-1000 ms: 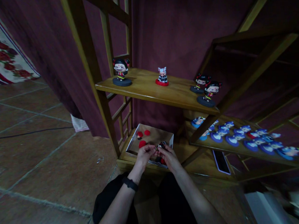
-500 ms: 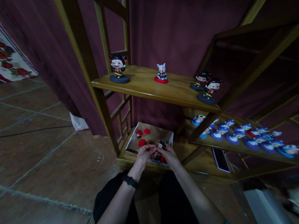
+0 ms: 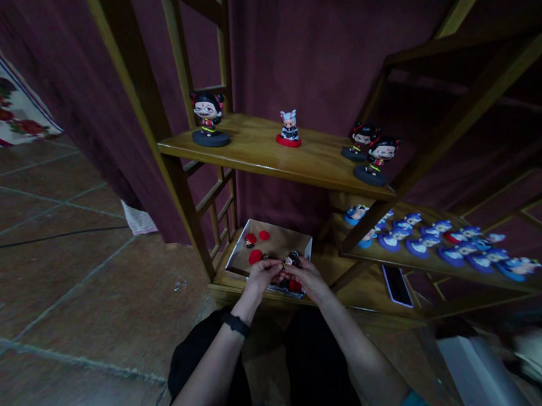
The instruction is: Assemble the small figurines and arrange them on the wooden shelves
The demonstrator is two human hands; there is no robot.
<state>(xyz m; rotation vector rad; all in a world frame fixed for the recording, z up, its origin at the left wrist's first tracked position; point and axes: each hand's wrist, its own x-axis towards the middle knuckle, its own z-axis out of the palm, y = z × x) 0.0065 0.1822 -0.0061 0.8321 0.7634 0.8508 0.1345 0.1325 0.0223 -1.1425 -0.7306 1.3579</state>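
A small black-haired figurine (image 3: 292, 259) is pinched between my two hands above the front of a shallow cardboard box (image 3: 285, 231). My left hand (image 3: 262, 277) closes its fingertips on the figurine's lower part. At its head side, my right hand (image 3: 309, 275) is closed around it too. Inside the box lie several red round pieces, among them a red disc (image 3: 255, 256) and a small figurine part (image 3: 249, 240) with red on it. More red and dark pieces sit partly hidden beneath my hands.
Above the box, a wooden shelf (image 3: 254, 157) bears several figurines, including a dark-based one (image 3: 209, 118) and a red-based one (image 3: 289, 129). A lower shelf at right holds rows of blue-based figurines (image 3: 423, 243). A phone (image 3: 397, 286) lies below them. A wooden post (image 3: 159, 154) rises at left.
The view has shifted slightly, so the shelf appears a little further left and up. Both hands still hold the figurine at the box, with only small finger movement.
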